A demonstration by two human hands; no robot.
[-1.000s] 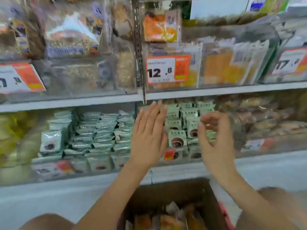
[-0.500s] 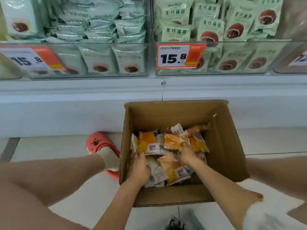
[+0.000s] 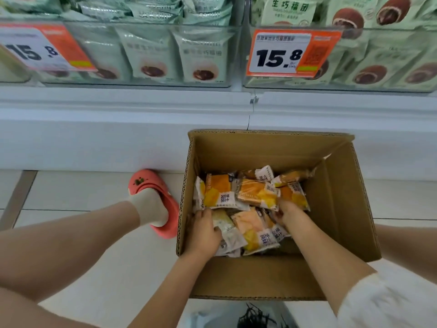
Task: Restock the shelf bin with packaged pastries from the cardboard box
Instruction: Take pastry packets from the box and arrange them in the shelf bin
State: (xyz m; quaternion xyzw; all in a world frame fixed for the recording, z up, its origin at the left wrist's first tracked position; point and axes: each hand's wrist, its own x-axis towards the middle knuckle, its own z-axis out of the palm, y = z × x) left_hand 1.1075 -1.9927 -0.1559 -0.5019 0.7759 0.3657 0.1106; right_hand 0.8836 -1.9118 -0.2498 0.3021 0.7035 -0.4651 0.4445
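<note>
Head view: both hands down in the cardboard box (image 3: 340, 209) among the packaged pastries (image 3: 256, 194).

Left hand (image 3: 204, 232) sits at the near left of the pile, fingers curled round a pale pastry packet (image 3: 230, 233), while the right hand (image 3: 289, 213) reaches in from the right with its fingers tucked under an orange packet (image 3: 294, 194) (how firmly it grips, I cannot tell). Box stands open on the tiled floor (image 3: 71, 192), just in front of the white shelf base (image 3: 94, 138). Above it, two clear shelf bins (image 3: 151, 79) hold green packets, each with an orange price tag (image 3: 290, 54) reading 15.8. Beside the box on the left, a foot in a pink slipper (image 3: 153, 197) and pale sock rests on the floor.
</note>
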